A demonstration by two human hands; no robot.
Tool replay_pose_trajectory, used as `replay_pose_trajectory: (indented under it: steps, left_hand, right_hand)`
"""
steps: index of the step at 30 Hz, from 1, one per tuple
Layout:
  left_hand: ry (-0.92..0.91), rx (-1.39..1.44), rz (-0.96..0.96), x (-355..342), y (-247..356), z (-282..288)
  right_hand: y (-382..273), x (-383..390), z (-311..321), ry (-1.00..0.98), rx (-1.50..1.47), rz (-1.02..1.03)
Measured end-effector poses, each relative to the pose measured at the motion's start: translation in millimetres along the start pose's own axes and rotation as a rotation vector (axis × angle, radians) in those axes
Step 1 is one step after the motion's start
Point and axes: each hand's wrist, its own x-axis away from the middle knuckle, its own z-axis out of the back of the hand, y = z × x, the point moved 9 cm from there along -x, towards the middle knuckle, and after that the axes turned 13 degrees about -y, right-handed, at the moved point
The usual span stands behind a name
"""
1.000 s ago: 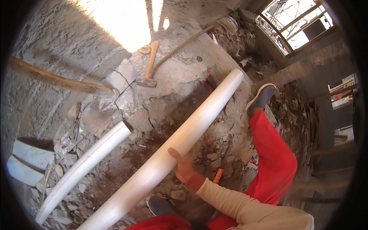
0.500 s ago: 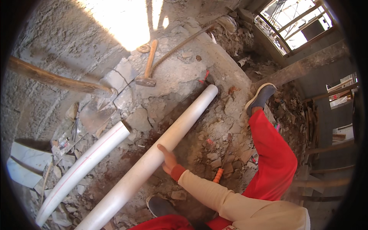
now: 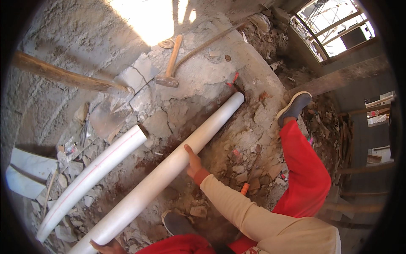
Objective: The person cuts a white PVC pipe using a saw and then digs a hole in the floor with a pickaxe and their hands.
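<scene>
My right hand [image 3: 193, 163] lies against the long pipe [image 3: 177, 158], about midway along it — palm pressed to its right flank, thumb up over the curve, fingers hidden behind, so I can't tell how far they wrap. My left hand [image 3: 105, 247] is under the pipe's near end, at the bottom of the view; only a few fingers show, touching the pipe from below, and I can't tell their spread.

The pipe runs slantwise over broken rubble, its far end close to a small orange scrap [image 3: 232, 79]. Left of the pipe, apart from it and roughly parallel, lies a second pipe [image 3: 91, 178] with a thin red line along it. Beyond the pipe's far end a hammer [image 3: 170, 67] rests on cracked concrete. Right of the pipe my red-trousered leg stretches out — the shoe [image 3: 294, 105] near the pipe's far end.
</scene>
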Motion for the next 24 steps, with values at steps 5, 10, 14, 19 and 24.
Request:
replay_pose_trajectory:
  steps: [5, 10, 14, 19, 24]
  left_hand:
    - [-0.008, -0.060, -0.037, -1, -4, 19]
    - [-0.175, -0.341, -0.136, -17, -12, 43]
    - [-0.032, -0.139, -0.018, 6, -19, 26]
    - [0.015, 0.245, 0.079, 19, -18, -9]
    - [0.002, 0.274, 0.105, 14, -22, -8]
  right_hand:
    - [-10, -6, -10, 0.000, 0.011, -0.011]
    - [-25, -19, -1, -0.004, -0.010, 0.002]
    - [-28, -22, 4, 0.008, 0.023, -0.011]
    - [-33, -18, 0, -0.003, 0.044, 0.010]
    - [-27, -17, -8, -0.018, 0.118, -0.033]
